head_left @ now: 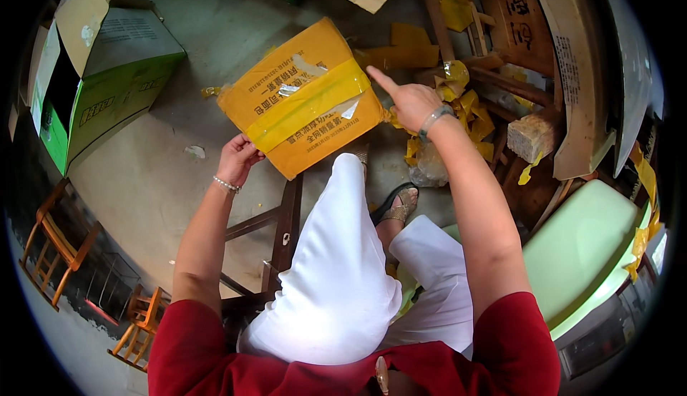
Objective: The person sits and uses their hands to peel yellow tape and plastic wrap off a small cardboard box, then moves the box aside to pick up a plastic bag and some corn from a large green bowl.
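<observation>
A yellow-orange cardboard box (286, 149) with dark print is tilted above my knee. A shiny strip of yellow packing tape (315, 99) runs lengthwise across its face, and pale torn patches show beside it. My left hand (238, 160) pinches the lower left edge of the box near the tape's end, fingers closed. At the box's right side is my right hand (415, 103), its index finger stretched along the edge. Its other fingers curl in at the right corner, and what lies under them is partly hidden.
A green and white carton (118, 103) stands open at the left. Crumpled yellow tape (476, 120), wooden furniture parts (519, 31) and flattened cardboard (587, 74) crowd the right. A pale green basin (587, 246) sits lower right. Small wooden chairs (61, 242) are far left.
</observation>
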{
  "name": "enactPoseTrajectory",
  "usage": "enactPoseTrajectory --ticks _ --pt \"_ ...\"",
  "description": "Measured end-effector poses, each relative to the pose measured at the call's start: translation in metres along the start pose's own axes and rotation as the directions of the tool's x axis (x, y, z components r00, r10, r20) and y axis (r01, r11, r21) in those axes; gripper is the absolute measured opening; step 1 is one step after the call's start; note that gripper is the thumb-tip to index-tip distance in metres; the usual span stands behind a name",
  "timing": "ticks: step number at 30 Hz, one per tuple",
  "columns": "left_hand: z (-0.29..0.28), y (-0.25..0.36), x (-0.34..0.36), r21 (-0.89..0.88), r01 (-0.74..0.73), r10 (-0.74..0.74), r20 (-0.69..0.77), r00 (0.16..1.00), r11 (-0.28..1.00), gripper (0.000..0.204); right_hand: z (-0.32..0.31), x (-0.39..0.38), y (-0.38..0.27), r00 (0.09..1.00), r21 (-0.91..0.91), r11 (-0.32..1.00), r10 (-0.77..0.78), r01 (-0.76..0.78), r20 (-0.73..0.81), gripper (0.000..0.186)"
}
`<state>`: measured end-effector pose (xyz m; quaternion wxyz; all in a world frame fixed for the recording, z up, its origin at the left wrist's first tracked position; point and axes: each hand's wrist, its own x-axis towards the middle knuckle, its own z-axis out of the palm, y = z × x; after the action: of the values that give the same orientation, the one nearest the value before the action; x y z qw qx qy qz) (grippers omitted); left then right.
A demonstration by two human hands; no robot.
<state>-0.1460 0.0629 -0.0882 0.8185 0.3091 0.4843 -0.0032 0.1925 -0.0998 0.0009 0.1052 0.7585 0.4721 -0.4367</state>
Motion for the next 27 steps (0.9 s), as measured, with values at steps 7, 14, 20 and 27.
enactPoseTrajectory --ticks 7,14,20,27 --pt "0.006 0.003 0.007 0.078 -0.03 0.033 -0.032 0.999 0.997 0.015 0.01 0.01 -0.004 0.989 -0.046 0.999 -0.019 0.026 0.145 0.065" --pt "0.007 -0.002 0.008 0.145 -0.133 0.136 -0.017 0.99 0.98 0.02 0.005 0.004 0.005 0.992 -0.103 0.995 0.013 0.0 0.126 0.068" --pt "0.009 0.002 0.006 0.251 -0.143 0.164 -0.062 0.985 0.957 0.018 -0.019 -0.02 -0.023 0.998 -0.077 0.996 0.056 -0.055 0.009 0.076" --pt "0.009 0.009 0.013 0.414 -0.124 0.163 -0.06 0.985 0.902 0.014 0.01 -0.017 -0.015 0.998 0.038 0.998 0.058 -0.059 0.04 0.08"
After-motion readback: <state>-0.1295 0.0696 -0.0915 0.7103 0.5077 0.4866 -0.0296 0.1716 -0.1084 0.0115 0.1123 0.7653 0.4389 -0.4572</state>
